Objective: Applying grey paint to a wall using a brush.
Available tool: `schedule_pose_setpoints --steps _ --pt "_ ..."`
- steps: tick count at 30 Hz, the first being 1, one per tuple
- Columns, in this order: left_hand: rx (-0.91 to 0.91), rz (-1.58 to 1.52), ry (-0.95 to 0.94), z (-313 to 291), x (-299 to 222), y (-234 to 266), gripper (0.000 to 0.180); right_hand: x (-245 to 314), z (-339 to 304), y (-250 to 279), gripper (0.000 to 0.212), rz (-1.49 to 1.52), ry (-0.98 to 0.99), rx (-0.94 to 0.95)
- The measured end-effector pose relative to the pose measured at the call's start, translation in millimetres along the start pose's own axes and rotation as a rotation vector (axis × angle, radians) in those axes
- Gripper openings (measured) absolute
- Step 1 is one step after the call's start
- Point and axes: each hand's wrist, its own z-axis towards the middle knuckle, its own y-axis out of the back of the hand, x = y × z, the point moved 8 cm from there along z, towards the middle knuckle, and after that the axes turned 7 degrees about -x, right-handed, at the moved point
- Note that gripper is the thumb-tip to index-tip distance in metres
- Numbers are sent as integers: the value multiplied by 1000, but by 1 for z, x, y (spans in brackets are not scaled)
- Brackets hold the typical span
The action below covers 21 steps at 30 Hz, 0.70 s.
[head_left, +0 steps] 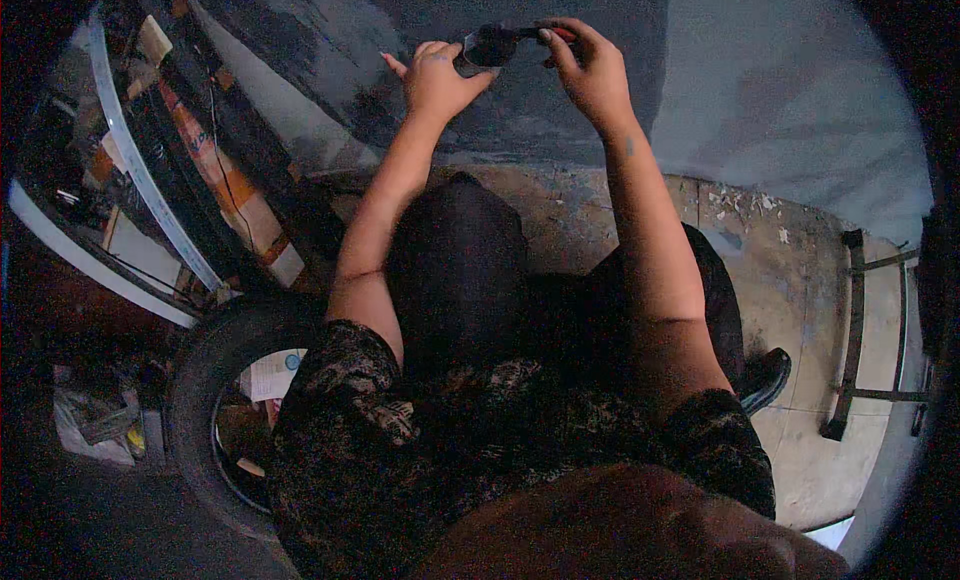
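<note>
My left hand [437, 83] is closed around the side of a small dark cup-like container [488, 48], its thumb and fingers spread about it. In my right hand [592, 75] I pinch the reddish handle of a thin tool [556, 33], which looks like a brush. Its dark end reaches over the container, and the tip is hard to make out in the dim light. Both hands are held up in front of a grey surface [735, 70] with a large dark patch [590, 105], streaky at its left side.
A tyre [190, 400] lies close by my left side. Beyond it lean long strips, a curved light trim [140, 160] and cardboard pieces [215, 165]. A dark metal frame [850, 330] stands at the right on the tiled floor [790, 320], with paint flakes [740, 202] near the surface's foot.
</note>
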Motion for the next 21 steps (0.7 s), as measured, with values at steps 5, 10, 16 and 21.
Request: schedule_pose_setpoints --steps 5,10,16,21 --pt "-72 61 -57 -2 2 2 62 2 -1 -6 23 -38 -13 56" --pt "-40 64 -74 1 -8 6 60 8 -4 -3 21 -126 60 5" --pt "-44 48 -76 1 -6 8 53 18 -1 4 20 -213 64 -36" --pt "-51 71 -85 2 -7 12 52 16 4 12 24 -135 5 -92"
